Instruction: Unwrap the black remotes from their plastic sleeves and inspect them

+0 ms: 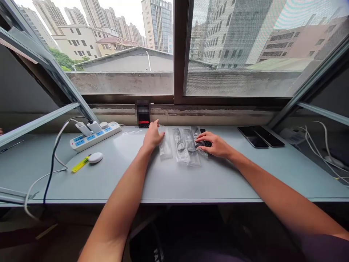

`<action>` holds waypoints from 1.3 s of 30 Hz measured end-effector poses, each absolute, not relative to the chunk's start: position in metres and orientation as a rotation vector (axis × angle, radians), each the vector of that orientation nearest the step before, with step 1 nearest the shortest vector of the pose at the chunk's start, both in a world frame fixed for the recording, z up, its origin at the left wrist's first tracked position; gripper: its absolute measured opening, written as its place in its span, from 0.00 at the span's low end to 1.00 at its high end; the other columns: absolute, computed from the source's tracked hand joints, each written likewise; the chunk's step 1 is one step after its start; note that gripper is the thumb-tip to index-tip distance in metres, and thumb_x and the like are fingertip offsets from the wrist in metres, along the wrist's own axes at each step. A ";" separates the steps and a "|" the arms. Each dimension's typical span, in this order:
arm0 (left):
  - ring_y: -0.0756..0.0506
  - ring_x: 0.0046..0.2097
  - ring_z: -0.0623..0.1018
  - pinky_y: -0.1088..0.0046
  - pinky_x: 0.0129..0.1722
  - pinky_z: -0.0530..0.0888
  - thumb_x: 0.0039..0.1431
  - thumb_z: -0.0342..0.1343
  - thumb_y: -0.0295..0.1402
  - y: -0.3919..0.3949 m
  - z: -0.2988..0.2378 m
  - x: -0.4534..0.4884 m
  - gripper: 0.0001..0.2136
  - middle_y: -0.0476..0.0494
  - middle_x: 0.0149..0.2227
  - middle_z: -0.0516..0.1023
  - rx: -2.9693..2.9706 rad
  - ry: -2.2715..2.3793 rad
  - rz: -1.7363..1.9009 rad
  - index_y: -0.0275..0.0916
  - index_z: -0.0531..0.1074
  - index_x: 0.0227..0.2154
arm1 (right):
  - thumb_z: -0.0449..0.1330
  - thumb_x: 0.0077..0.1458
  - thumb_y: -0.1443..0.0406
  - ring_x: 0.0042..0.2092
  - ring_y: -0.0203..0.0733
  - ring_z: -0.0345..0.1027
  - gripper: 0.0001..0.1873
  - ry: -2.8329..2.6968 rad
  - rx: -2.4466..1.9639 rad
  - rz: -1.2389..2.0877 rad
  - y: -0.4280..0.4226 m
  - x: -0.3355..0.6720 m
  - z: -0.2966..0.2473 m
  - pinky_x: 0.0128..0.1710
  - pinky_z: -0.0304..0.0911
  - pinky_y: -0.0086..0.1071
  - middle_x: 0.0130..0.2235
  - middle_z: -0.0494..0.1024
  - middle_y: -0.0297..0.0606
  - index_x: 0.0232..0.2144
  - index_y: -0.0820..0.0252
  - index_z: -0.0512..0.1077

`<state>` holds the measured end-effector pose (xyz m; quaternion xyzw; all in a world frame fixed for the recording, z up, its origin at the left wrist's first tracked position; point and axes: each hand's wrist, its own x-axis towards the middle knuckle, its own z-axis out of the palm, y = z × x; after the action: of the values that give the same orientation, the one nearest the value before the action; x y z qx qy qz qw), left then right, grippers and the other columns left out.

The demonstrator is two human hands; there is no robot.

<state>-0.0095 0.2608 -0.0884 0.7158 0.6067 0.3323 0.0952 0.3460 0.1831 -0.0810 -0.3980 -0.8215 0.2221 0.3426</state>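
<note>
My left hand (153, 136) lies at the left of a row of clear plastic bags, beside a flat clear bag (165, 148) that looks empty. Its fingers point away from me and the thumb stands apart, near that bag's upper edge. To the right lie a clear bag (180, 145) and another bag (190, 142) with greyish contents I cannot make out. My right hand (215, 145) rests at the rightmost bag (195, 134), fingertips over it, thumb and fingers apart. A black item with a dotted surface (208, 143) shows partly beneath this hand.
A phone (143, 113) leans upright against the window wall. On the left are a power strip (95, 136) with cables, a yellow cutter (80, 164) and a white oval object (95, 157). Two dark phone-like slabs (253, 137) lie right. Metal frame bars flank the table (201, 185).
</note>
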 end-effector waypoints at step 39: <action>0.44 0.36 0.80 0.68 0.39 0.78 0.55 0.75 0.60 0.235 -0.065 0.047 0.30 0.39 0.35 0.83 1.180 0.834 1.089 0.34 0.85 0.41 | 0.74 0.63 0.56 0.35 0.44 0.80 0.14 -1.256 -0.841 1.938 0.142 0.291 -0.074 0.28 0.75 0.33 0.48 0.87 0.48 0.45 0.58 0.83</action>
<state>0.0471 0.2349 -0.0654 0.5126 0.3626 0.4732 0.6180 0.2909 0.1420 -0.0742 -0.3225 -0.4815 0.7428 0.3353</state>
